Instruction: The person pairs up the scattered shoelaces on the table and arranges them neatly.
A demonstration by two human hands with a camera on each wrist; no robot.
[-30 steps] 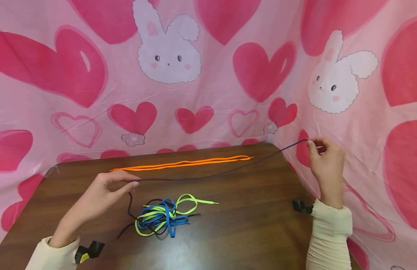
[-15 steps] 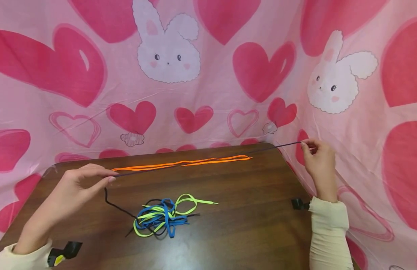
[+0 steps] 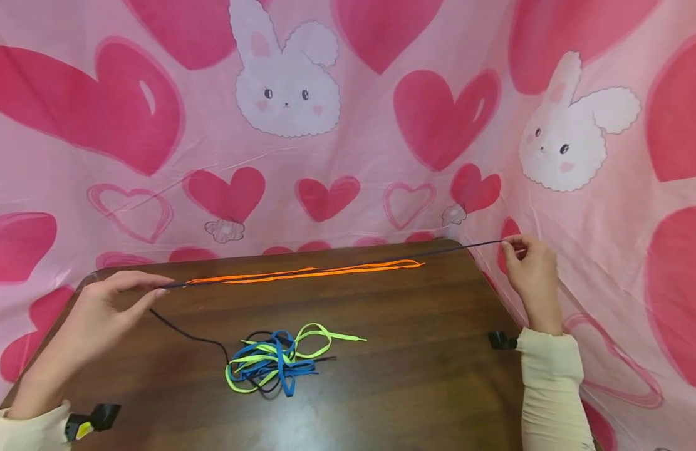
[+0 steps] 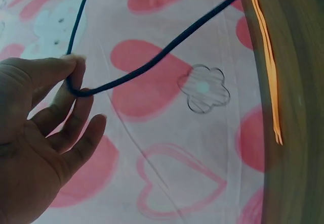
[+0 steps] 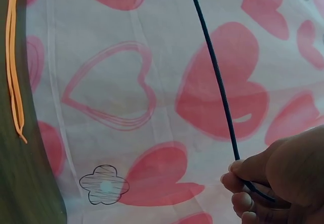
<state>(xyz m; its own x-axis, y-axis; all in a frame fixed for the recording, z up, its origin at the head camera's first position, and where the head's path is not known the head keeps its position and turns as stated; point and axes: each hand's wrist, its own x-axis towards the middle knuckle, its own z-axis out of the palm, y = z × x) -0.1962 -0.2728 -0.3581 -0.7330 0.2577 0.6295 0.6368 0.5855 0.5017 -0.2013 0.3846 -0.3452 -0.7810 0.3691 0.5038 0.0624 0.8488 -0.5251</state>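
A dark shoelace point(image 3: 460, 248) is stretched in the air between both hands, nearly straight, overlapping the orange shoelace point(image 3: 370, 268) in the head view. My left hand point(image 3: 108, 313) pinches it between thumb and index finger, the other fingers spread. From there its dark length drops to the tangled pile. My right hand point(image 3: 532, 272) pinches it near one end; a short tail lies in the fingers in the right wrist view. In the pile, a blue shoelace point(image 3: 279, 358) and a yellow-green shoelace point(image 3: 348, 337) tangle with dark strands. The orange lace lies doubled along the table's far side.
The brown wooden table point(image 3: 415, 376) meets a pink cloth backdrop point(image 3: 370, 138) with hearts and rabbits at its back and right. Small black devices sit at both wrists, beside the cream sleeves point(image 3: 550, 376).
My left hand has moved left and slightly up, straightening the sagging dark shoelace and drawing more of it from the pile. My right hand has shifted slightly left and down, still pinching its end.
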